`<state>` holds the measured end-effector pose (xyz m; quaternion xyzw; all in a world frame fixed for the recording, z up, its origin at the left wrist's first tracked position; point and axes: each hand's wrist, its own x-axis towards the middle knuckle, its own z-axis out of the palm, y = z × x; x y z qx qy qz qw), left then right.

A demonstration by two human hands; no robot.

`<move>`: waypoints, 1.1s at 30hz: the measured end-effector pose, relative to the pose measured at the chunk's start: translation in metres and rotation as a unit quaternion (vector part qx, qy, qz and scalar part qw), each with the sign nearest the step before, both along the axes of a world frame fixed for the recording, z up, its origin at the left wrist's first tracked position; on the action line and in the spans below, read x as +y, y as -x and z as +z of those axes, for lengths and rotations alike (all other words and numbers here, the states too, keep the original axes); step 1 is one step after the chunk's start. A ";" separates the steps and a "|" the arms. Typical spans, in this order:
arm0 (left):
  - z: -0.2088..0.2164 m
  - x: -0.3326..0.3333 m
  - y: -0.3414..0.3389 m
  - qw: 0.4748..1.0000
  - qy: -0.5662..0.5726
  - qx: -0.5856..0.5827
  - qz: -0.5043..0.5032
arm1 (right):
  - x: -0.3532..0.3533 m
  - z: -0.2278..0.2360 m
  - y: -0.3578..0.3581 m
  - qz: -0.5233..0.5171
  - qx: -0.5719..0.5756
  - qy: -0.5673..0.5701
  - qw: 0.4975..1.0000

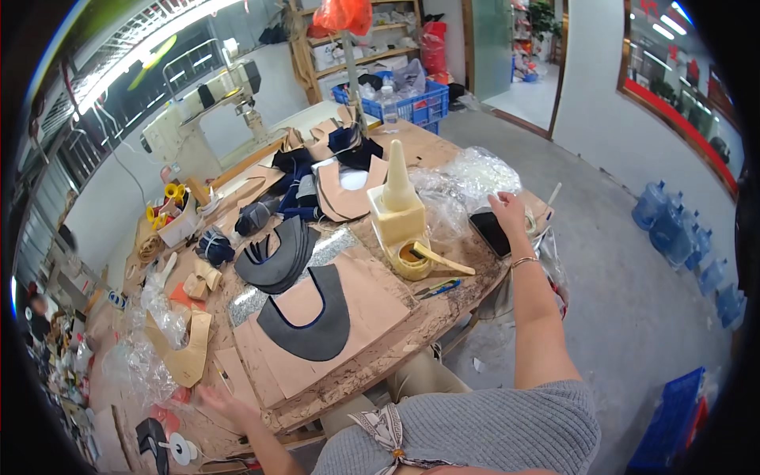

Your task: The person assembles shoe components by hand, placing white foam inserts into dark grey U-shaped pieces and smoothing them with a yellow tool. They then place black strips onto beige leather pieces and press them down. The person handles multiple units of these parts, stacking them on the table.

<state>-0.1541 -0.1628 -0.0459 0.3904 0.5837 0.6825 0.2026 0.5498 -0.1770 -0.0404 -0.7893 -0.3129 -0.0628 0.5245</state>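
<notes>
At the table's front left, my left hand [226, 402] is low by the edge, fingers stretched out and slightly blurred, nothing seen in it. My right hand [508, 212] is over the right end of the table, beside a black phone [491, 232] and clear plastic wrap [484, 172]. Its fingers look loosely bent and a little apart, with no held thing visible. Before me a dark grey U-shaped piece [305, 313] lies on tan sheets [372, 297]. Behind it sits a stack of similar grey pieces [273, 257].
A cream bottle with a tall cone [398, 210], a yellow tape roll with a brush [416, 260] and blue-handled thread snips [438, 289] stand or lie right of centre. A sewing machine [198, 119] is at the back left. Blue water jugs [673, 229] line the right wall.
</notes>
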 end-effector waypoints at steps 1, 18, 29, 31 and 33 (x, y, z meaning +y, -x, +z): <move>-0.018 -0.004 -0.004 0.998 -0.034 0.033 -0.037 | 0.010 0.004 0.002 0.035 0.005 0.004 0.999; 0.057 -0.017 -0.199 0.813 -0.181 0.378 -0.404 | 0.041 0.343 -0.083 0.246 0.214 -0.365 0.872; 0.159 -0.003 -0.241 0.717 -0.135 0.034 -0.683 | 0.057 0.529 0.212 0.635 0.077 -0.320 0.699; 0.194 0.009 -0.256 0.652 -0.089 -0.137 -0.741 | 0.078 0.527 0.263 0.657 0.076 -0.269 0.700; 0.212 0.039 -0.240 0.688 -0.074 -0.200 -0.693 | 0.126 0.497 0.351 0.715 0.123 -0.212 0.655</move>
